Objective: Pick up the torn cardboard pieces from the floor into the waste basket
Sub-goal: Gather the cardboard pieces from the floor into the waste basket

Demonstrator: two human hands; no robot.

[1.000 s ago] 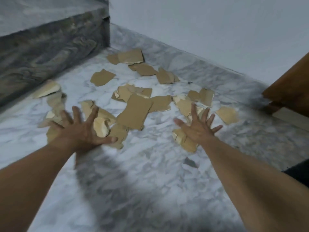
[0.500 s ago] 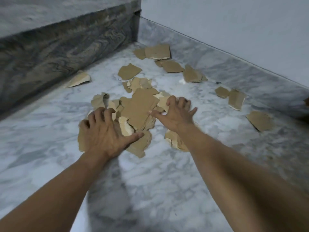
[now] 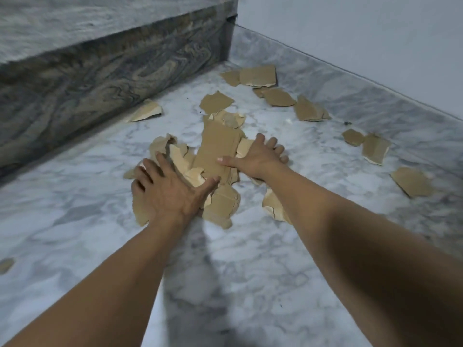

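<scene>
Both hands lie flat on the cardboard, neither closed round anything. Left hand point(image 3: 172, 194) is spread wide, palm pressing the near-left side of the heap point(image 3: 220, 204). Right hand point(image 3: 258, 159) sits on the heap's right side, thumb laid across the long strip point(image 3: 218, 146), fingers slightly bent over the far edge, nothing visibly pinched. The heap sits on the marble floor point(image 3: 225, 271) between the hands, pieces overlapping, some edges lifted. Judged step: gathering; lift not yet made.

Strays well apart from the heap:
- a cluster along the wall point(image 3: 258, 75)
- a few out to the right point(image 3: 374, 147)
- one against the step point(image 3: 146, 112)
- one part-hidden under the right forearm point(image 3: 273, 206)
- a scrap at the far left edge point(image 3: 5, 265)

Waste basket not in view.

Risks: thin flat pieces on smooth stone will likely slide rather than stack. If squeezed from the sides, the heap may buckle and shed its small bits. Pieces under the left palm could get left behind. The forearm stray is easy to miss.
</scene>
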